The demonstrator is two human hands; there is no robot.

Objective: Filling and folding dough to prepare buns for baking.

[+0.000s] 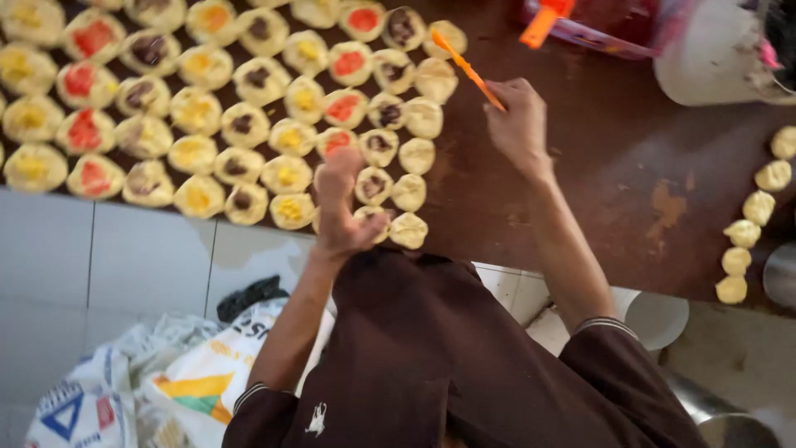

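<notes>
Many flat dough rounds with yellow, red and dark fillings lie in rows on the brown table. The rounds at the right end of the rows look folded closed. My left hand is curled down over a dough round at the table's near edge, and that round is hidden under my fingers. My right hand is raised beside the rows and grips a thin orange plastic stick, whose tip points toward the upper rounds.
A white bucket and a reddish container with an orange tool stand at the far right. Plain dough balls line the right edge beside a metal bowl. Printed sacks lie on the tiled floor.
</notes>
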